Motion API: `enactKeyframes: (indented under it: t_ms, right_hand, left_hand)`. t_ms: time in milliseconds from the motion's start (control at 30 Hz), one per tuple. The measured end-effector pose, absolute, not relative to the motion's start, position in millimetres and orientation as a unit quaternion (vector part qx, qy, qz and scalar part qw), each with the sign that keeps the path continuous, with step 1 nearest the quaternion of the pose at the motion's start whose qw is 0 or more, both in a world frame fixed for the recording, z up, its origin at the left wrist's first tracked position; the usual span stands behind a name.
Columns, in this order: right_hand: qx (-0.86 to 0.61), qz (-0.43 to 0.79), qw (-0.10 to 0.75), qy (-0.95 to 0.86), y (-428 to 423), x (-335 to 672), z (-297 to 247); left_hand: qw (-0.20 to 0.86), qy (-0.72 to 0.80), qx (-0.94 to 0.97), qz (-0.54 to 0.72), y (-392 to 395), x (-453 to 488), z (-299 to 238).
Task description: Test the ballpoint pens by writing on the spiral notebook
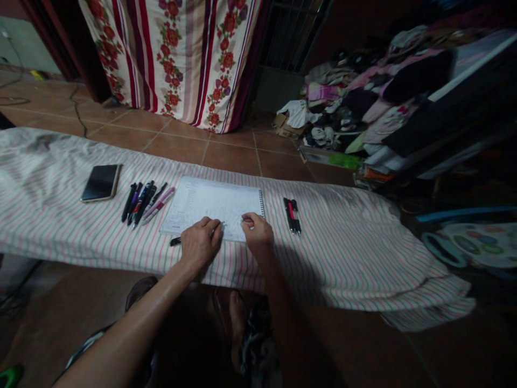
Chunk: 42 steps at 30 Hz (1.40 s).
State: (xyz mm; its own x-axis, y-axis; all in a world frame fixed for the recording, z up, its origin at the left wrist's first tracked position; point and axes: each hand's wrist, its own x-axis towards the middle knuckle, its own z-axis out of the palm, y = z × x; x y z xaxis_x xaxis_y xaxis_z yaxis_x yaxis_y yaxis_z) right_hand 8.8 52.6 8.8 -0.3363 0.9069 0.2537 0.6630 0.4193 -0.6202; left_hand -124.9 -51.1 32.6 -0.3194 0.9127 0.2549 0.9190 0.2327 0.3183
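My left hand point(201, 237) is closed over the lower edge of a spiral notebook point(226, 196). A thin tip, like that of a pen point(223, 223), pokes out from its fingers. The black end of a pen or pen part point(175, 241) shows at the left of this hand; whether it is the same piece is hidden. Over the notebook's lower right, my right hand point(257, 230) pinches something small near its fingertips, too small to name. The two hands are a short gap apart. Faint marks cover the notebook's white page.
Several pens point(145, 203) lie left of the notebook, and a smartphone point(100, 182) beyond them. To the right rest a few more pens point(292, 216). A striped cloth point(343, 248) covers the bench. Behind are a floral curtain point(173, 59) and heaped clothes point(363, 97).
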Motion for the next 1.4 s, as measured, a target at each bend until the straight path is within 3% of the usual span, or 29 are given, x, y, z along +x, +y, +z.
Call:
enactKeyframes:
  t_ms: [500, 833, 1133, 1400]
  right_hand:
    - [-0.497, 0.227, 0.301, -0.782, 55, 10, 3]
    - [-0.484, 0.225, 0.370, -0.761, 42, 7, 21]
    - [-0.452, 0.459, 0.328, -0.691, 23, -15, 19]
    - [-0.431, 0.538, 0.336, -0.642, 25, -16, 20]
  left_hand:
    - [0.011, -0.783, -0.585, -0.213, -52, -125, 31]
    - [0.012, -0.786, -0.582, -0.210, -52, -125, 31]
    - [0.003, -0.775, -0.595, -0.214, -53, -124, 33]
    - [-0.034, -0.772, -0.595, -0.220, -51, -124, 33]
